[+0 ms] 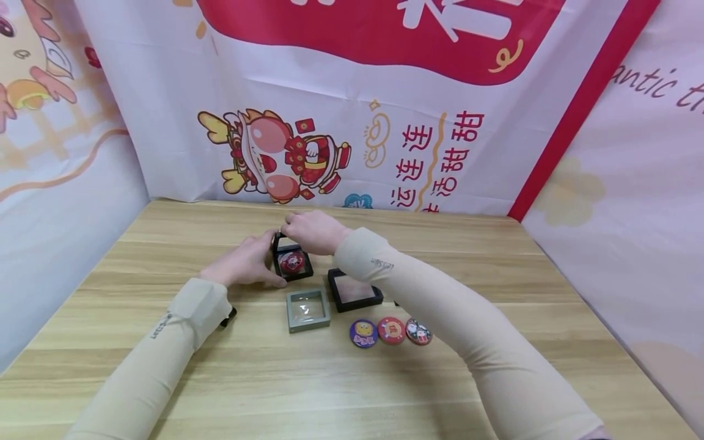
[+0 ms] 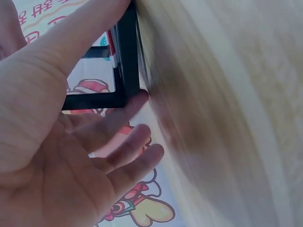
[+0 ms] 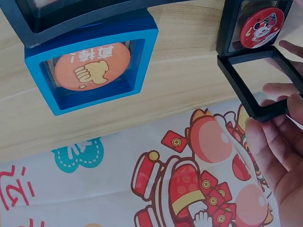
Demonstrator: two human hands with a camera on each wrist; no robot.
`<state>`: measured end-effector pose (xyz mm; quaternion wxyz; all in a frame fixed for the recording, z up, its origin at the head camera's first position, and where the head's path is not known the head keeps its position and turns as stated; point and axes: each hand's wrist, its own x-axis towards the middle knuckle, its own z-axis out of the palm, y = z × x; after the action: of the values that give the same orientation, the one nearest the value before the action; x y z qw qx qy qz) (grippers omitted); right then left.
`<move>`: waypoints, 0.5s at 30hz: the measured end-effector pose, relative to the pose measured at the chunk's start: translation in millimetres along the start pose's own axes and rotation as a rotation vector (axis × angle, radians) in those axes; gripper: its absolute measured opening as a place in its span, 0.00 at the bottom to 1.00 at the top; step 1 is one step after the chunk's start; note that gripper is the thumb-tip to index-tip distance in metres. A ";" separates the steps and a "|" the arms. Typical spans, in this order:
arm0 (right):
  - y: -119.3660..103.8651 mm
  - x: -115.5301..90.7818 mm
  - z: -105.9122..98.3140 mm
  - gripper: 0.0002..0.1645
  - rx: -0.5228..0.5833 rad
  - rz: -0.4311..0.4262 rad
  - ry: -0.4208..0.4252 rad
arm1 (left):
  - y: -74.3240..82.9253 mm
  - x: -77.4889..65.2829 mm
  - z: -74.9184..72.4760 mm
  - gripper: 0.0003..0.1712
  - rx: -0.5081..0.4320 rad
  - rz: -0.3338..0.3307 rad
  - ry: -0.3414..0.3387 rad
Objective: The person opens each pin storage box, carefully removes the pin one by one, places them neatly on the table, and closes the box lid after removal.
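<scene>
A small black hinged display case (image 1: 297, 275) stands at the table's back left. Its lid (image 3: 235, 84) is raised and tilted toward the wall. Inside the base lies a red round badge (image 1: 292, 263) with a cartoon figure. My left hand (image 1: 244, 261) holds the case from the left, thumb low by the front corner and fingers by the lid; in the left wrist view several fingers extend past the black frame. From the right, my right hand (image 1: 316, 233) pinches the lid's upper edge, partly hiding it in the head view.
A grey case (image 1: 308, 326) and another black case (image 1: 359, 305) lie nearer. A blue case (image 3: 147, 61) with an orange badge (image 3: 92, 67) is behind the right arm. Purple (image 1: 363, 333), red (image 1: 391, 330) and dark (image 1: 419, 332) badges lie in front. A black piece (image 1: 228, 316) shows beside the left sleeve.
</scene>
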<state>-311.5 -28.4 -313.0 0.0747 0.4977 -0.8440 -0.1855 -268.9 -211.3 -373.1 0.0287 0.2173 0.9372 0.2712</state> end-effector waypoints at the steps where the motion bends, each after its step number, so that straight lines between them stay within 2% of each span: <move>1: 0.5 0.5 0.4 0.17 0.005 0.009 0.005 | 0.3 0.5 0.2 0.60 0.001 0.004 0.003; 8: 2.5 3.5 1.2 0.17 0.034 0.063 0.014 | 2.0 2.0 1.1 0.63 0.010 -0.010 0.007; 15: 3.1 5.6 3.5 0.17 0.030 0.078 0.012 | -0.4 3.5 2.8 0.62 -0.003 -0.013 -0.002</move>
<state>-317.8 -31.1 -315.4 0.0796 0.4666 -0.8650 -0.1667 -271.7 -208.8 -375.5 0.0319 0.2113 0.9382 0.2723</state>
